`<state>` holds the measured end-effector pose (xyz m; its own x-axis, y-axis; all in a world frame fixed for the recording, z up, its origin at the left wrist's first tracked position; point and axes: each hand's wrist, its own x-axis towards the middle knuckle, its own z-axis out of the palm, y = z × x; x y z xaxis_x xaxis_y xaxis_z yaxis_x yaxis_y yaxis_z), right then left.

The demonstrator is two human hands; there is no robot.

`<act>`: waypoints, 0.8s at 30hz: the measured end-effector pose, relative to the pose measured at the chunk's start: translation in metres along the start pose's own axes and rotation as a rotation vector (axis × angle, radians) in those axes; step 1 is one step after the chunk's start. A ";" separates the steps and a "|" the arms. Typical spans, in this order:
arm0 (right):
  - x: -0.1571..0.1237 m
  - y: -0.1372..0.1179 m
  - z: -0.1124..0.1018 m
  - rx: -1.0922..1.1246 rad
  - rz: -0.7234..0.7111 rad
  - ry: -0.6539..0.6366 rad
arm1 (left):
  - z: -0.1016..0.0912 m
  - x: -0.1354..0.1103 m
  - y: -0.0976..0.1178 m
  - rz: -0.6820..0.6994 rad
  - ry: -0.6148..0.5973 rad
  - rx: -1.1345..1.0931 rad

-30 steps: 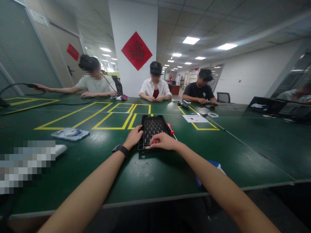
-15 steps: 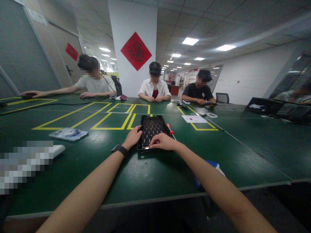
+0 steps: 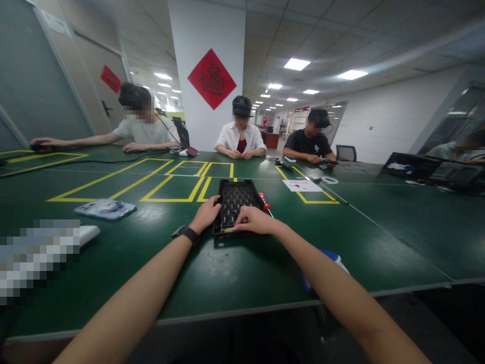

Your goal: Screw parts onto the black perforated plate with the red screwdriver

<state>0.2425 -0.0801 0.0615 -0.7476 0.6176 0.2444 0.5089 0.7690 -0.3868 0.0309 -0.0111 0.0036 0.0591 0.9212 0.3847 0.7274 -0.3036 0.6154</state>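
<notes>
- far left, near the worktop's (image 3: 113, 263) near-left edge, a white object (image 3: 88, 233) lies beside a blurred patch; further in, a flat printed packet (image 3: 105, 208) rests just short of the yellow tape outlines (image 3: 166, 188).
- the left hand (image 3: 206, 215), a dark watch (image 3: 185, 233) on its wrist, lies against the left rim of the black tray (image 3: 237, 199), fingers curled loosely on the edge rather than clamped; it sits where it was a second ago, steadying.
- the black tray lies flat near the middle of the worktop, its near end toward the person, its gridded inside facing up.
- the right hand (image 3: 255, 221) rests on the tray's near end, thumb and forefinger pressed together on something small; what it is cannot be told. over the last second these fingers have crept slightly inward along the near rim, so the fine work at that end looks to be still under way.
- a red-handled screwdriver (image 3: 264, 202) lies touching the tray's right side.
- right of it, a white paper (image 3: 301, 186) inside a taped square, then a white ring (image 3: 330, 179).
- a blue-and-white object (image 3: 335, 259) peeks from behind the right forearm by the near edge.
- three people sit along the far edge.
</notes>
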 end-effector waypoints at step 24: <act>-0.001 -0.002 0.000 -0.087 -0.037 -0.021 | 0.001 0.002 -0.003 -0.004 -0.005 -0.014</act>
<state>0.2424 -0.0820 0.0617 -0.7746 0.5860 0.2380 0.5154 0.8029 -0.2994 0.0295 -0.0087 0.0022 0.0590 0.9236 0.3789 0.7178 -0.3030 0.6268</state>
